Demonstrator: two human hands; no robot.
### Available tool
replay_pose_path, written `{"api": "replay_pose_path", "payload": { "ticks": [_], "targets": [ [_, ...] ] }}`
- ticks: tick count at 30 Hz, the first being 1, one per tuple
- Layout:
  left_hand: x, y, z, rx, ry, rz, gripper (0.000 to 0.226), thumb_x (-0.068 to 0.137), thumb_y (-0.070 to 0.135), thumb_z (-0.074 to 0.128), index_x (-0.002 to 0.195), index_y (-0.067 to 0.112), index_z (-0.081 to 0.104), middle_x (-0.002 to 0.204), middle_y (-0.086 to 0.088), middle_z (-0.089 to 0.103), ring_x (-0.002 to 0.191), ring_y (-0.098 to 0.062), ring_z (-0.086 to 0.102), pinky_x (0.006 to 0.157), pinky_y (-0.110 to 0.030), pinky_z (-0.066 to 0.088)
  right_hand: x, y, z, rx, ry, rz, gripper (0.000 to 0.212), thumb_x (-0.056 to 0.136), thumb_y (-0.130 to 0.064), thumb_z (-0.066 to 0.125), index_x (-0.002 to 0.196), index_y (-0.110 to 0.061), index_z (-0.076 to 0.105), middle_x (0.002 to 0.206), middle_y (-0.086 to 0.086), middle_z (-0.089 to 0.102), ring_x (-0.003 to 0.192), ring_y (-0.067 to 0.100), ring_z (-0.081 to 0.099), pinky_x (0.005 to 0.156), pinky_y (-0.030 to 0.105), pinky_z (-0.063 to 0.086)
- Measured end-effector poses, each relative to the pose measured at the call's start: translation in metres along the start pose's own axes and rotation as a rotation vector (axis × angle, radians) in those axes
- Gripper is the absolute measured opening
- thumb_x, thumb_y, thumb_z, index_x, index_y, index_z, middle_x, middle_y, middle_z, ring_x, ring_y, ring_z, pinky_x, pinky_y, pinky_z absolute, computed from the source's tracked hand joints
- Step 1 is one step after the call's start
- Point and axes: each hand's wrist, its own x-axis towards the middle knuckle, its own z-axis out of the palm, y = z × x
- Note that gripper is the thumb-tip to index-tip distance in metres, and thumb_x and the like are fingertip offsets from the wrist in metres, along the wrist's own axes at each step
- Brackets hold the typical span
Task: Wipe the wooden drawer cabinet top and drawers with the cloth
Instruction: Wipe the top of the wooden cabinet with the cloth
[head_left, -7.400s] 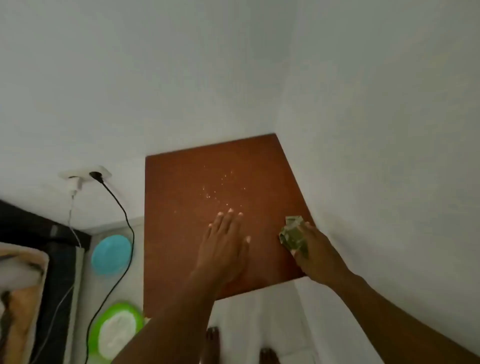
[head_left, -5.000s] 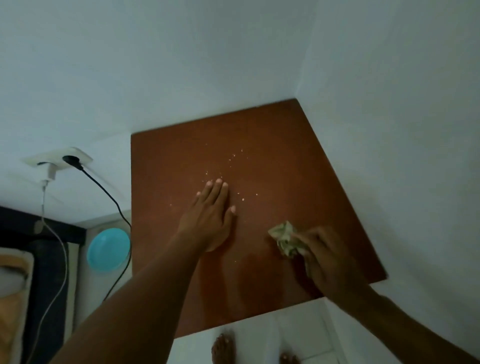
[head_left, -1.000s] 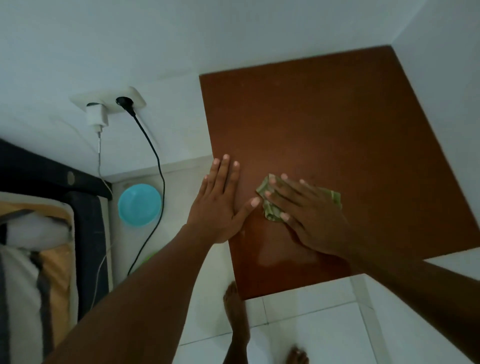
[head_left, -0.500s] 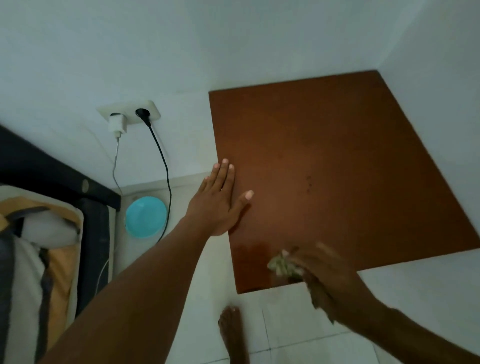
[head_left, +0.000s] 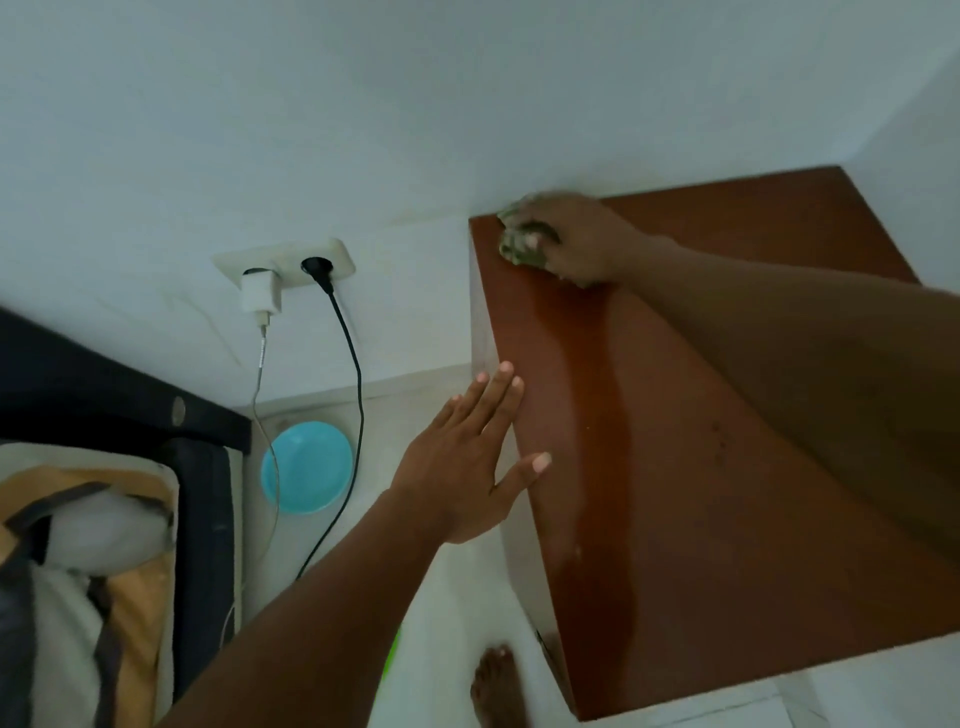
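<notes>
Your right hand (head_left: 576, 239) has its fingers closed around the cloth (head_left: 519, 244), pressing it on the cabinet (head_left: 675, 441) top's far left corner by the wall. Your left hand (head_left: 467, 467) lies flat, fingers spread and holding nothing, on the cabinet's left edge.

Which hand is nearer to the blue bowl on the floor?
Left. The left hand rests at the cabinet's left edge, just right of the blue bowl. The right hand holds the cloth at the far corner.
</notes>
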Motion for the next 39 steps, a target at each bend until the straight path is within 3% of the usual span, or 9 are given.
{"api": "replay_pose_path", "payload": {
  "ticks": [2,5,16,18,20,25,29,34,39],
  "targets": [
    [0.001,-0.002,0.002,-0.023,-0.011,0.001,0.083,0.097,0.075,0.012,0.159,0.028,-0.016,0.166,0.010,-0.025,0.153,-0.010,-0.021,0.127,-0.039,0.001,-0.009,0.004,0.028,-0.081,-0.038,0.045,0.050,0.106,-0.027,0.038,0.156,-0.023,0.034,0.166,0.002,0.025,0.155,0.025,0.018,0.125,0.045,0.016],
    [0.003,-0.006,0.000,-0.010,-0.026,0.008,0.083,0.095,0.076,0.009,0.159,0.028,-0.015,0.166,0.010,-0.025,0.153,-0.011,-0.020,0.127,-0.040,0.003,-0.027,0.003,0.039,-0.068,-0.019,0.013,0.050,0.108,-0.024,0.036,0.158,-0.025,0.029,0.168,-0.002,0.015,0.157,0.023,0.006,0.125,0.048,0.010],
    [-0.001,0.009,-0.006,-0.037,-0.071,-0.073,0.099,0.086,0.087,0.010,0.160,0.025,-0.012,0.166,0.011,-0.023,0.154,-0.012,-0.018,0.127,-0.044,0.004,-0.284,-0.049,0.072,-0.042,-0.073,-0.183,0.054,0.102,-0.023,0.037,0.156,-0.027,0.034,0.166,-0.005,0.023,0.156,0.020,0.016,0.124,0.044,0.020],
    [-0.001,0.017,-0.007,-0.048,-0.077,-0.118,0.102,0.084,0.090,0.009,0.160,0.025,-0.011,0.166,0.010,-0.022,0.154,-0.012,-0.017,0.127,-0.043,0.002,-0.337,-0.061,0.085,-0.006,-0.061,-0.205,0.054,0.097,-0.020,0.044,0.150,-0.030,0.043,0.162,-0.007,0.034,0.152,0.021,0.027,0.116,0.047,0.034],
    [-0.001,0.026,-0.009,-0.064,-0.085,-0.165,0.104,0.082,0.090,0.008,0.160,0.025,-0.010,0.167,0.010,-0.020,0.154,-0.012,-0.016,0.127,-0.042,-0.001,-0.378,-0.068,0.097,0.064,-0.005,-0.193,0.051,0.092,-0.014,0.050,0.141,-0.029,0.055,0.153,-0.009,0.048,0.141,0.017,0.040,0.103,0.045,0.048],
    [-0.003,0.047,-0.014,-0.083,-0.092,-0.260,0.097,0.088,0.084,0.006,0.161,0.021,-0.007,0.168,0.005,-0.017,0.154,-0.015,-0.017,0.126,-0.041,-0.004,-0.422,-0.087,0.092,0.037,0.009,-0.289,0.042,0.089,-0.013,0.050,0.126,-0.029,0.062,0.128,-0.014,0.061,0.102,0.011,0.049,0.080,0.028,0.052],
    [-0.034,0.050,0.002,-0.007,-0.085,-0.190,0.092,0.090,0.080,0.002,0.160,0.022,-0.009,0.168,0.006,-0.016,0.153,-0.014,-0.018,0.127,-0.042,-0.001,-0.375,-0.082,0.050,0.153,0.135,-0.208,0.035,0.103,-0.023,0.034,0.126,-0.022,0.060,0.118,-0.005,0.052,0.098,0.007,0.047,0.079,0.032,0.057],
    [-0.060,0.036,0.018,-0.010,-0.060,-0.132,0.094,0.087,0.084,-0.001,0.160,0.025,-0.012,0.168,0.006,-0.017,0.153,-0.013,-0.020,0.127,-0.043,0.005,-0.193,-0.063,-0.003,0.128,0.278,-0.017,0.035,0.096,-0.017,0.047,0.121,-0.008,0.070,0.103,0.011,0.065,0.095,0.030,0.058,0.080,0.031,0.040],
    [-0.046,0.029,0.017,-0.053,-0.033,-0.082,0.094,0.089,0.083,0.002,0.160,0.023,-0.012,0.168,0.005,-0.017,0.153,-0.012,-0.021,0.127,-0.044,0.006,-0.033,-0.056,-0.007,0.022,0.277,0.133,0.031,0.095,-0.007,0.047,0.119,-0.004,0.067,0.114,0.022,0.061,0.107,0.039,0.057,0.086,0.037,0.045]
  ]
}}
